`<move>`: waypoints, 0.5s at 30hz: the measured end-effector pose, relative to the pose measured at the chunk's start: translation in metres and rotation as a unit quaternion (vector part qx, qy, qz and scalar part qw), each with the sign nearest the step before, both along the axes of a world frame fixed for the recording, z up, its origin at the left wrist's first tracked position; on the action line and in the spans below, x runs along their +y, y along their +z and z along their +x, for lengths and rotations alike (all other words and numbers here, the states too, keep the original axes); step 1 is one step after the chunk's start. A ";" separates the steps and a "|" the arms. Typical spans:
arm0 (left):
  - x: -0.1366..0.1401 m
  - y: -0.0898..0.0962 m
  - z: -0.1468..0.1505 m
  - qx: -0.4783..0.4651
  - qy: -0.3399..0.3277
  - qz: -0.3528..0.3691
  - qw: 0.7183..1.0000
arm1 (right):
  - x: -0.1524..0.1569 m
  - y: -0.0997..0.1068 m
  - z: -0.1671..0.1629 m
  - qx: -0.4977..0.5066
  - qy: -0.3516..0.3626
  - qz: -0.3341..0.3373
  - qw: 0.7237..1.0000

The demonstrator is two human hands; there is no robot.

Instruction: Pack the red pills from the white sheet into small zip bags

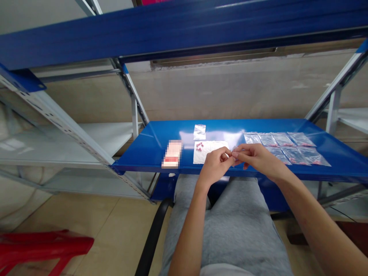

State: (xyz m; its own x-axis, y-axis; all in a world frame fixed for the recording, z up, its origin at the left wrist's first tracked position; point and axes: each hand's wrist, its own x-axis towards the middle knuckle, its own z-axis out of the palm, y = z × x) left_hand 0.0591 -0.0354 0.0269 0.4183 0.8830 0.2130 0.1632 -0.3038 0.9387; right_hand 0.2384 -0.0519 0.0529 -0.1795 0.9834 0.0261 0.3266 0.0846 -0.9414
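My left hand [216, 163] and my right hand [257, 158] meet fingertip to fingertip above the front of the blue shelf. Both are closed in a pinch on a small clear plastic bag [234, 148], mostly hidden behind the fingers. Just beyond my left hand lies a white cloth or paper sheet [211, 146], with several small red beads [199, 146] on its left part. To the right, several clear zip bags [296, 154] lie in two rows, some with small red pieces inside. My right hand partly covers the nearest ones.
A stack of small zip bags [199, 132] lies behind the white sheet. Left of it is a pinkish packet [172, 154], blurred out. The blue shelf [149, 143] has metal uprights at both sides and a blue beam [184, 28] overhead. A red stool [46, 247] stands lower left.
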 end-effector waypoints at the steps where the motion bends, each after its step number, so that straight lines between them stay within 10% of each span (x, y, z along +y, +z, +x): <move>1: 0.000 0.000 -0.001 0.004 0.002 0.003 1.000 | 0.000 0.000 0.000 0.000 0.000 -0.001 1.000; 15: 0.002 -0.001 -0.002 -0.024 0.012 0.002 1.000 | 0.003 -0.001 0.007 0.003 0.010 -0.003 1.000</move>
